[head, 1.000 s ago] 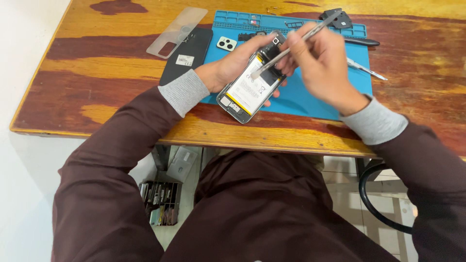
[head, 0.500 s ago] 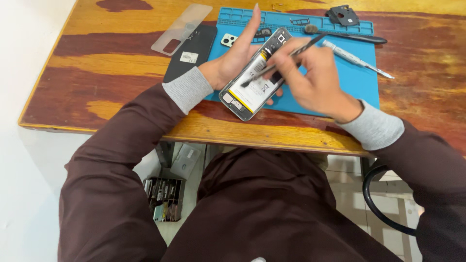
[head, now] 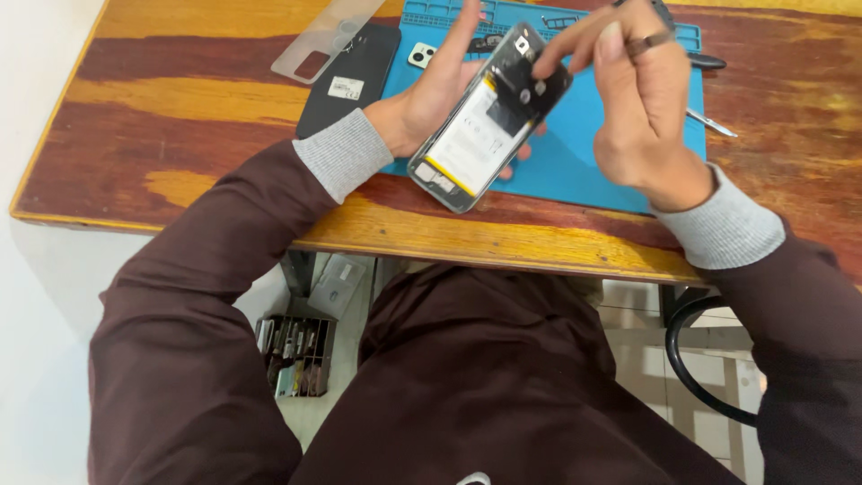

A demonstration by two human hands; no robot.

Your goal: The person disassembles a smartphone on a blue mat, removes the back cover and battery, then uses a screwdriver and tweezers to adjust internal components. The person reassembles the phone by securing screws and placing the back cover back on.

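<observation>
Two hands work on an opened phone held just above a blue mat on a wooden desk.

Largest is the desk (head: 180,135), streaked red and yellow, carrying the blue mat (head: 584,153) that keeps small parts together. On the desk's left lie a black back cover (head: 346,81) and a clear case (head: 328,36), set aside out of the way; a small camera module (head: 422,56) sits on the mat's edge. The left hand (head: 431,108) cradles the phone (head: 489,117) from beneath, tilted up so its battery and black shield face the camera. The right hand (head: 628,108) pinches a thin tool (head: 660,13) near the phone's top, fingers closed narrowly; the tip is hidden. Tweezers (head: 714,124) lie just beside that wrist.
</observation>
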